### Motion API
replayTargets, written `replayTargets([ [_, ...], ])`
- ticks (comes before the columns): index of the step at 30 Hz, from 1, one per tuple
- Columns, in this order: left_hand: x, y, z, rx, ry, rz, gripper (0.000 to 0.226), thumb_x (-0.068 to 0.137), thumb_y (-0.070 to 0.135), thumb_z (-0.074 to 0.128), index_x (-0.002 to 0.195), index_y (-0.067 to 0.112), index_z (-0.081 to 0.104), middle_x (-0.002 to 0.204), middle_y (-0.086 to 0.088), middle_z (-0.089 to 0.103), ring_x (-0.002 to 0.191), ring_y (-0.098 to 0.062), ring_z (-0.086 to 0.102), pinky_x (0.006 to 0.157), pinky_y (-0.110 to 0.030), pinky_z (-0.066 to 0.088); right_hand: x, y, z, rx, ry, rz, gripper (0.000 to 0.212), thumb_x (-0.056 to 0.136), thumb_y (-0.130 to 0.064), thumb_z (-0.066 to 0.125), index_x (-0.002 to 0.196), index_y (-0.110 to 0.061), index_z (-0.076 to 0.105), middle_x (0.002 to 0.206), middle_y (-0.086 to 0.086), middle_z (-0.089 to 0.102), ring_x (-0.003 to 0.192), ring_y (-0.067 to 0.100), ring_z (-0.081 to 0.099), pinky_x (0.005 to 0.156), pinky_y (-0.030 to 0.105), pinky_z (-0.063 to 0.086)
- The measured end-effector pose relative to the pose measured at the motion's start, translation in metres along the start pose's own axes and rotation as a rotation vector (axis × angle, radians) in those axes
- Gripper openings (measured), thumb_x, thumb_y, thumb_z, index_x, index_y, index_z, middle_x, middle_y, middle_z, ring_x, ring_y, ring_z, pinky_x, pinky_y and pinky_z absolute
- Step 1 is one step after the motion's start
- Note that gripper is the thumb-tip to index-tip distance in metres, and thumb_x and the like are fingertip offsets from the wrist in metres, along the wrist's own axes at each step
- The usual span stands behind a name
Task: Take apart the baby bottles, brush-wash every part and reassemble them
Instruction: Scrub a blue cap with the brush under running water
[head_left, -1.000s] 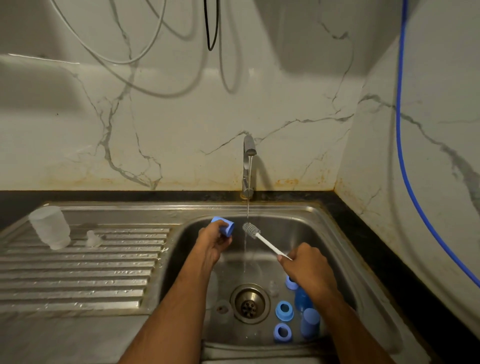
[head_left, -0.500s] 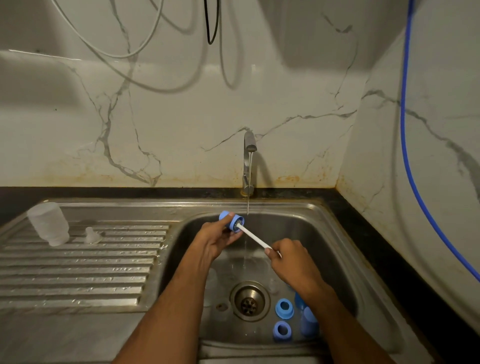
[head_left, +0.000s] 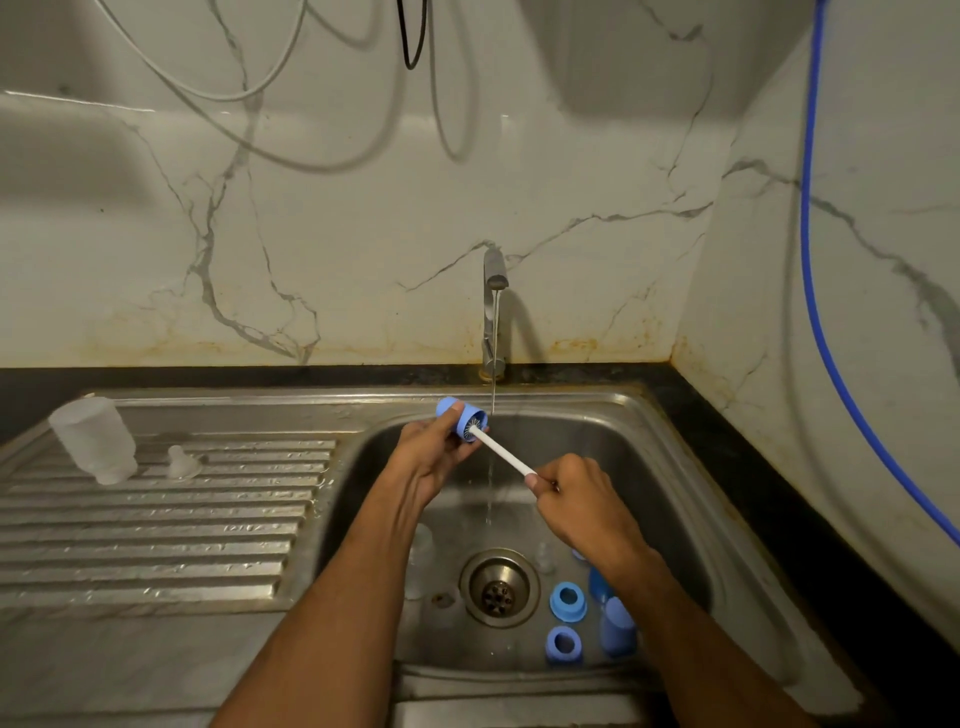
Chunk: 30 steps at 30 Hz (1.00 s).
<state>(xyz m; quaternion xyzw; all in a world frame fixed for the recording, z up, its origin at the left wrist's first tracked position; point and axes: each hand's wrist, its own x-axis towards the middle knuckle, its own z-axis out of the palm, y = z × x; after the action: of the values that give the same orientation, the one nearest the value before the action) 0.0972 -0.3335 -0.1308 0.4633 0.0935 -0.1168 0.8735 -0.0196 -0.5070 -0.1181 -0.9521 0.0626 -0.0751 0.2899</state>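
Note:
My left hand (head_left: 434, 457) grips a blue bottle collar ring (head_left: 461, 415) over the sink basin, beside the thin stream of tap water. My right hand (head_left: 582, 499) holds the white handle of a small brush (head_left: 501, 451), and its bristle head sits inside the ring's opening. On the basin floor by the drain lie two more blue rings (head_left: 568, 601) (head_left: 563, 643) and blue caps (head_left: 618, 631), partly hidden by my right forearm. A clear bottle body (head_left: 93, 439) stands upside down on the drainboard with a clear teat (head_left: 182, 462) beside it.
The steel sink (head_left: 675, 467) has a ribbed drainboard (head_left: 156, 519) on the left. The tap (head_left: 493, 312) runs at the back wall. Clear parts (head_left: 421, 551) lie left of the drain (head_left: 500, 586). A blue hose (head_left: 831, 312) hangs down the right wall; cables hang above.
The brush head, held apart from the blue ring a second ago, has gone into the ring's opening. Both hands have risen slightly toward the water stream.

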Motion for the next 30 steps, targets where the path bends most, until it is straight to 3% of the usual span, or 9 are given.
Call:
replayTargets([
  [4,-0.002,-0.004,0.003,0.022,0.001,-0.009,0.041,0.093,0.013,0.068,0.126,-0.007,0.055,0.115,-0.027,0.068,0.097,-0.033,0.074,0.08,-0.044,0.063,-0.002,-0.002,0.003,-0.082,0.029,0.038,0.022,0.104,-0.041,0.048,0.101,-0.022,0.059,0.092,-0.001,0.059,0.083,0.014,0.059,0.075,0.033,0.053],
  [7,0.001,-0.01,0.002,0.118,0.024,0.0,0.04,0.093,0.013,0.068,0.126,-0.007,0.056,0.111,-0.026,0.069,0.099,-0.033,0.073,0.079,-0.043,0.063,-0.004,-0.003,0.003,-0.074,-0.001,0.055,0.018,0.104,-0.038,0.051,0.097,-0.022,0.051,0.091,-0.003,0.055,0.079,0.011,0.055,0.066,0.027,0.044],
  [12,0.003,-0.004,-0.006,0.083,0.023,0.023,0.04,0.093,0.014,0.068,0.126,-0.007,0.055,0.113,-0.027,0.069,0.099,-0.034,0.073,0.084,-0.046,0.062,0.004,0.0,0.007,0.088,-0.038,0.044,0.023,0.099,-0.04,0.06,0.086,-0.021,0.062,0.081,-0.001,0.062,0.075,0.013,0.063,0.071,0.041,0.059],
  [14,0.001,-0.001,-0.002,0.024,0.001,0.01,0.042,0.092,0.013,0.069,0.127,-0.006,0.054,0.115,-0.028,0.068,0.099,-0.034,0.074,0.085,-0.047,0.061,0.005,0.004,0.006,0.079,0.0,0.026,0.028,0.099,-0.041,0.059,0.079,-0.021,0.062,0.072,-0.002,0.06,0.067,0.012,0.06,0.066,0.038,0.058],
  [20,0.001,-0.007,0.004,0.051,0.016,-0.008,0.041,0.092,0.012,0.068,0.126,-0.007,0.056,0.115,-0.027,0.068,0.096,-0.032,0.075,0.081,-0.044,0.063,0.006,0.005,0.01,-0.046,0.061,0.068,0.023,0.102,-0.043,0.052,0.101,-0.022,0.063,0.089,-0.002,0.062,0.08,0.013,0.062,0.075,0.036,0.058],
  [23,0.003,-0.009,0.004,0.118,0.027,0.001,0.041,0.092,0.013,0.068,0.125,-0.008,0.056,0.112,-0.027,0.069,0.099,-0.033,0.073,0.08,-0.043,0.063,0.008,0.005,0.011,0.005,0.027,0.107,0.023,0.1,-0.041,0.057,0.091,-0.021,0.061,0.085,-0.001,0.062,0.076,0.014,0.062,0.067,0.034,0.055],
  [26,0.004,-0.007,-0.001,0.133,0.04,0.015,0.04,0.093,0.013,0.068,0.125,-0.006,0.055,0.112,-0.027,0.069,0.101,-0.034,0.073,0.081,-0.044,0.062,0.012,0.008,0.015,0.083,-0.028,0.094,0.027,0.096,-0.042,0.061,0.079,-0.02,0.064,0.075,-0.002,0.063,0.069,0.013,0.063,0.068,0.037,0.058],
  [30,0.004,0.0,-0.004,0.038,0.038,0.013,0.04,0.092,0.014,0.069,0.124,-0.006,0.056,0.112,-0.027,0.07,0.097,-0.033,0.074,0.077,-0.044,0.063,0.011,0.013,0.009,0.134,-0.023,0.008,0.037,0.098,-0.037,0.062,0.065,-0.021,0.057,0.06,-0.005,0.052,0.057,0.01,0.051,0.058,0.031,0.048],
])
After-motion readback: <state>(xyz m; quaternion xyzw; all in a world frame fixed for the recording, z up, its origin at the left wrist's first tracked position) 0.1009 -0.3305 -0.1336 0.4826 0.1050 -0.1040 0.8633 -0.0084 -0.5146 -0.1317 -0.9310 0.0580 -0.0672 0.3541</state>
